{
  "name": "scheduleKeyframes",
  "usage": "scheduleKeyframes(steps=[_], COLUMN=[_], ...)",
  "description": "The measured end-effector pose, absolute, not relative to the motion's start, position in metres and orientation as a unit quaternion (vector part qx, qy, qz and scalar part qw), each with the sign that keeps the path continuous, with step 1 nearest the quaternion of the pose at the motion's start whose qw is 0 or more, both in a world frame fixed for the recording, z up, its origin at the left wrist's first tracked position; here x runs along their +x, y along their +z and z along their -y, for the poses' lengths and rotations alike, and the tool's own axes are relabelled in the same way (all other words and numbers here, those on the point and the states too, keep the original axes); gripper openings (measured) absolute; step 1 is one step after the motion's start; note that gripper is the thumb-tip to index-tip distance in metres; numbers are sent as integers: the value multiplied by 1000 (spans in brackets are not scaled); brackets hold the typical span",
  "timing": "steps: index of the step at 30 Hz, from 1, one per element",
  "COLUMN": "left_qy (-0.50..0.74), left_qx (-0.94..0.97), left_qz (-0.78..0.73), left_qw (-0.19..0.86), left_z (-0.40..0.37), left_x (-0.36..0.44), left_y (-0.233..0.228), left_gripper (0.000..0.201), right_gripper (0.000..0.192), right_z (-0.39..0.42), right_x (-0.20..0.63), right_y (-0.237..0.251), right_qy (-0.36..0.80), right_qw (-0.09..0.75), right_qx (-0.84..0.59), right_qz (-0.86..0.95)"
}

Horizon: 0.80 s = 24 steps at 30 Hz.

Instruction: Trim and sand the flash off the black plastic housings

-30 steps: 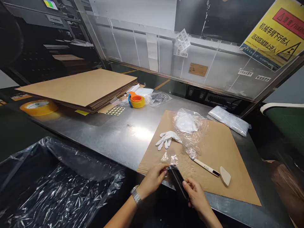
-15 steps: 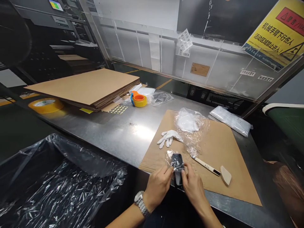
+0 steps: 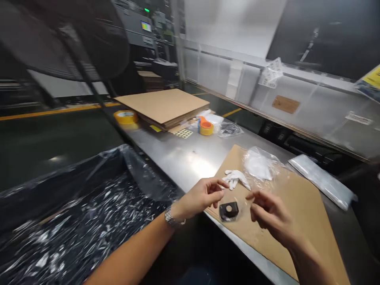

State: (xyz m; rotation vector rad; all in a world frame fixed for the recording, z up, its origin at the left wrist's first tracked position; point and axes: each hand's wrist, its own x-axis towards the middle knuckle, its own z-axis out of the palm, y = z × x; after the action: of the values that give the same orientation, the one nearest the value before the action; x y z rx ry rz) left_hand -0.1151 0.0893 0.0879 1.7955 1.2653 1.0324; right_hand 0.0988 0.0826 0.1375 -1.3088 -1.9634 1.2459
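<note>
A small black part point(image 3: 229, 209) with a round opening, in clear plastic, lies on the brown cardboard sheet point(image 3: 303, 221). My left hand point(image 3: 203, 194) hovers just up and left of it, empty, with thumb and fingers apart. On the other side my right hand point(image 3: 273, 215) is raised over the cardboard, its fingers loosely bent and apart, holding nothing visible. A white glove point(image 3: 236, 178) lies flat behind the part, between the two hands. Beyond the right hand sits a clear bag with white contents point(image 3: 259, 164). The white-handled tool and beige wedge are hidden from view.
A large bin lined with black plastic point(image 3: 97, 221) stands left of the metal table point(image 3: 166, 148). Toward the back are a cardboard stack point(image 3: 166, 103), a tape dispenser point(image 3: 206, 126), a yellow tape roll point(image 3: 126, 117) and a sticker sheet point(image 3: 183, 133). A plastic-wrapped pack point(image 3: 322, 180) lies at right.
Both hands have let go of the bagged black part and moved apart above it. The part now lies on the cardboard. The head view has swung left, showing more of the bin.
</note>
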Motion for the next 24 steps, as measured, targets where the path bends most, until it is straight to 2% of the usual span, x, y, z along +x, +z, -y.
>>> scheduleKeyframes(steps=[2, 3, 7, 9, 10, 13, 16, 19, 24], left_qy=[456, 480, 546, 558, 561, 557, 555, 542, 447], left_qx=[632, 603, 521, 509, 508, 553, 598, 662, 714], left_qz=[-537, -562, -628, -636, -636, -599, -551, -466, -388], left_qw=[324, 302, 190, 160, 153, 160, 176, 226, 375], left_z=[-78, -74, -73, -78, -79, -71, -39, 7, 42], left_x=[-115, -110, -60, -36, -27, -21, -29, -36, -25], left_y=[67, 53, -10, -33, -43, -72, -106, -129, -141], left_gripper=[21, 23, 25, 30, 31, 34, 32, 23, 31], right_gripper=[13, 15, 19, 29, 30, 32, 30, 39, 46], right_z=[-84, -85, -88, -73, -60, -5, 45, 70, 78], right_x=[84, 77, 63, 71, 77, 92, 93, 89, 102], right_y=[133, 125, 50, -2, -27, -94, -140, -166, -178], right_qy=[495, 465, 141, 43, 21, 7, 17, 37, 94], right_qw=[277, 302, 434, 378, 377, 328, 274, 254, 259], right_qx=[-456, -456, -464, -490, -523, -604, -682, -746, -820], right_qz=[686, 696, 760, 784, 764, 726, 678, 614, 501])
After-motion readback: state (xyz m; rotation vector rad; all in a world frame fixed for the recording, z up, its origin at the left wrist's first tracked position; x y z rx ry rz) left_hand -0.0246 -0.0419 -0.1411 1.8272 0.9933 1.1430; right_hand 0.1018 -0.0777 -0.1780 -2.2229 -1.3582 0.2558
